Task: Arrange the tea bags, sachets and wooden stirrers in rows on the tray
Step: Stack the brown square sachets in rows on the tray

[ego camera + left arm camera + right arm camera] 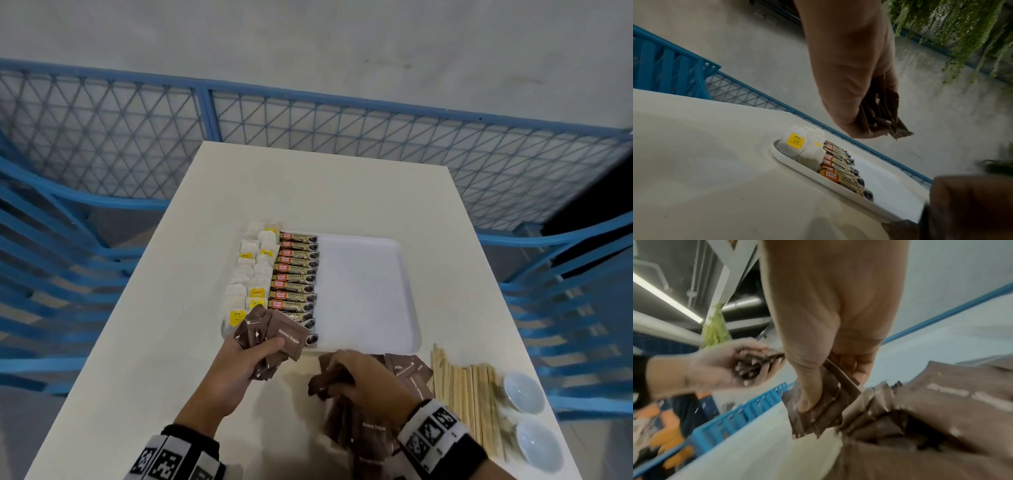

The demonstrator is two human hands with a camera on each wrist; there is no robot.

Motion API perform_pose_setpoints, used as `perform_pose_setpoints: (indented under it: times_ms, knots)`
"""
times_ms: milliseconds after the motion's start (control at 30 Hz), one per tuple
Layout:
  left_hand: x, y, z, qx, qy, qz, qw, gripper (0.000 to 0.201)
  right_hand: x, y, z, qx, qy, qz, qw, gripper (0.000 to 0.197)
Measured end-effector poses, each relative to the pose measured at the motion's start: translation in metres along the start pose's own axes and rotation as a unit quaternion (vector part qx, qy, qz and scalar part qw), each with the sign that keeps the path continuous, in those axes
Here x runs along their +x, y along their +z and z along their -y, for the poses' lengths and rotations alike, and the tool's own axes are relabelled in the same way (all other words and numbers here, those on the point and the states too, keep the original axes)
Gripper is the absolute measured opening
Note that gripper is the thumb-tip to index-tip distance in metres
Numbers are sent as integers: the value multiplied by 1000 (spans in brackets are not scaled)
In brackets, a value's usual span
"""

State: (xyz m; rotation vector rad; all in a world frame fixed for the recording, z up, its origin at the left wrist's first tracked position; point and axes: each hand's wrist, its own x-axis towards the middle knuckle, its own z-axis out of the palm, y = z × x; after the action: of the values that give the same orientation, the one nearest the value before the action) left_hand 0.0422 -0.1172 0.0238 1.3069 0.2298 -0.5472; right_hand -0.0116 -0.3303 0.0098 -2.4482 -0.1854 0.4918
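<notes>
A white tray lies mid-table with tea bags in rows at its left and coffee granule sachets beside them. My left hand grips a fanned stack of brown sugar sachets over the tray's near left corner. My right hand pinches a few brown sugar sachets out of a loose pile on the table in front of the tray. Wooden stirrers lie in a bundle to the right of the pile.
Two small white bowls stand at the table's near right corner. The tray's right half is bare. Blue mesh fencing and blue crates surround the white table.
</notes>
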Motion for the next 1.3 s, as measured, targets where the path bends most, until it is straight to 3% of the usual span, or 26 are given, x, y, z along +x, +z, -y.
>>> perform_pose_setpoints:
  times_ms: [133,300,467,667,767,933,1067,1300]
  knots:
    - [6,0,-3,-11,-10,28,1000,29,4,-19,13,183,62,-82,978,20]
    - [11,5,-10,-48,-36,62,996,32,20,-35,38,347,66,-145,924,16]
    - [14,14,-16,-110,-27,105,988,65,36,-32,45,357,88,-156,917,23]
    - [19,28,-14,-151,-48,104,982,90,46,-28,48,286,81,-146,944,23]
    - [21,33,-12,-176,-40,103,978,79,50,-29,45,348,81,-145,923,34]
    - [29,40,-13,-190,-32,108,975,68,56,-38,35,495,80,-103,859,25]
    - [39,46,-13,-157,-32,62,985,33,62,-46,28,496,72,-115,858,14]
    - [56,35,-4,-130,-64,-8,989,25,87,-62,-7,522,99,-113,840,10]
